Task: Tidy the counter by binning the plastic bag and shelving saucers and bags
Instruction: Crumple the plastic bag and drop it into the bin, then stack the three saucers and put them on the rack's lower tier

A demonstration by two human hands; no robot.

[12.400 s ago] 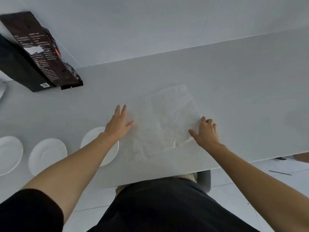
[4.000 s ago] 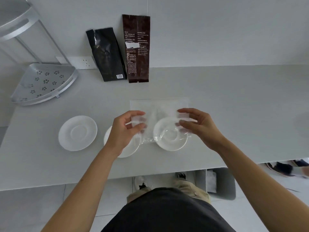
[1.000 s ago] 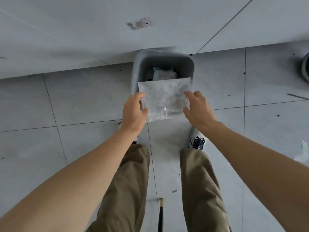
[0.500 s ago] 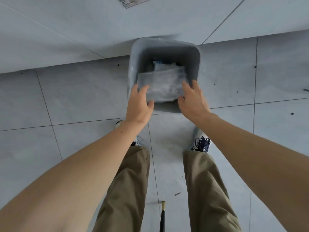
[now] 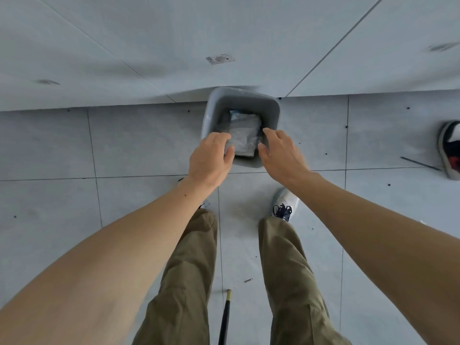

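Note:
A grey bin [image 5: 270,113] stands on the tiled floor against the wall, straight ahead of my feet. The clear plastic bag [image 5: 244,136] lies inside it, on top of other crumpled plastic. My left hand [image 5: 211,161] hovers over the bin's near left rim with its fingers loosely curled and nothing in them. My right hand [image 5: 280,151] hovers over the near right rim, fingers apart and empty. Neither hand touches the bag. The counter, saucers and coffee bags are out of view.
Grey floor tiles lie all around the bin. Another person's shoe [image 5: 450,149] is at the right edge. A black stick [image 5: 225,317] lies on the floor between my legs. A pale wall rises behind the bin.
Both hands held the plastic bag over the bin a second ago. They have let go, and the bag has dropped down into the bin. The hands stay above the rim.

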